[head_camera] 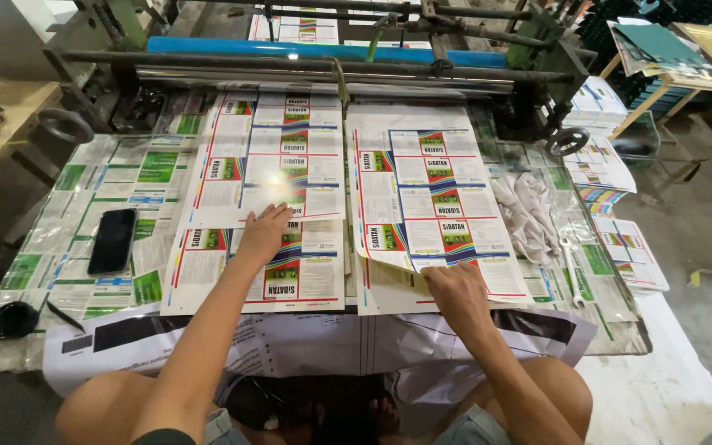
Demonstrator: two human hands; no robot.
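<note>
Two glossy printed sheets with rows of red, green and white label panels come out of a roller machine (306,66) side by side. My left hand (264,233) lies flat, fingers spread, on the near edge of the left sheet (278,156), over another sheet (208,276) below it. My right hand (457,290) rests on the near edge of the right sheet (430,189), fingers curled at its lifted corner; whether it pinches the sheet I cannot tell.
A black phone (113,240) lies at the left on the printed table cover (92,189). A white rag (525,214) and a wrench (570,268) lie at the right. Stacks of printed sheets (599,165) sit beyond the right edge. A black dish (11,320) is near left.
</note>
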